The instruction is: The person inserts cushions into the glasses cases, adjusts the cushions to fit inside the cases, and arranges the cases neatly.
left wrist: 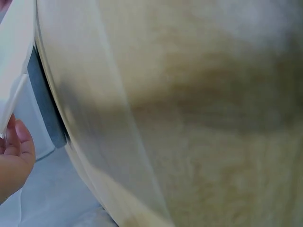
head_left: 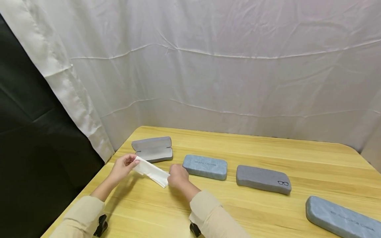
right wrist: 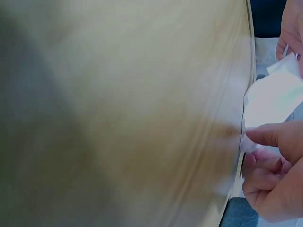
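A folded white cloth (head_left: 151, 171) stretches as a narrow strip between both hands above the table. My left hand (head_left: 122, 167) pinches its left end between thumb and fingers, also seen at the edge of the left wrist view. The lower right end is held by my right hand (head_left: 178, 177); in the right wrist view its thumb and curled fingers (right wrist: 265, 182) grip the cloth (right wrist: 272, 99). Just behind the cloth stands an open grey glasses case (head_left: 154, 153), lid tilted back, its pale lining showing. The cloth overlaps the case's front left corner in the head view.
A closed blue glasses case (head_left: 205, 167) lies close behind the right hand. Farther right are a closed grey case (head_left: 263, 179) with a glasses print and another blue case (head_left: 342, 216), cut by the frame. A white curtain (head_left: 223, 82) hangs behind the wooden table (head_left: 297, 152).
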A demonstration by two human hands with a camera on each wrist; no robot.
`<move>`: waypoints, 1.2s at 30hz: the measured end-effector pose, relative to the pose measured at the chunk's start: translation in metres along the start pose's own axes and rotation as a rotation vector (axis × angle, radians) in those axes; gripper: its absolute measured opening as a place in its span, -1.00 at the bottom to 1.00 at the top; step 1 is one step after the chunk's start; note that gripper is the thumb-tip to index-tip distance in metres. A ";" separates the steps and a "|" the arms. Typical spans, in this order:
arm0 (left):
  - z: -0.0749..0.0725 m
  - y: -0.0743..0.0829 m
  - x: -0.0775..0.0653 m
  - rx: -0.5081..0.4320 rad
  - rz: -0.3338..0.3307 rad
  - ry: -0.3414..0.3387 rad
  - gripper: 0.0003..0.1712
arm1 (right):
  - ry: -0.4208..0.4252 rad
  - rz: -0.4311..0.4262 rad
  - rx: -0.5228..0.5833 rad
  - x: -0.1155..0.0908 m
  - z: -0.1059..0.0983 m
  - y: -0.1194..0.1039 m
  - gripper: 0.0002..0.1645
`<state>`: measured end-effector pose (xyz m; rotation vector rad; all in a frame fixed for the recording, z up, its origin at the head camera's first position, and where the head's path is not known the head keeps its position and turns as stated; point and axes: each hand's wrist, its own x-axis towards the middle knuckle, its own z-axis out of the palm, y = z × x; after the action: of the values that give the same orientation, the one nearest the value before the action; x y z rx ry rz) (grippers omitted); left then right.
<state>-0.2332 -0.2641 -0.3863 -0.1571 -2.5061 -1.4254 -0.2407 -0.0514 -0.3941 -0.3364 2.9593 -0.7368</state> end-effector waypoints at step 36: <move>0.005 -0.012 0.023 0.166 -0.239 0.175 -0.69 | 0.154 -0.145 0.494 0.028 -0.004 0.004 -0.72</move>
<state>-0.2585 -0.2668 -0.3919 0.2938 -2.5461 -1.2422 -0.2695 -0.0526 -0.3929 -0.4724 2.7698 -1.5278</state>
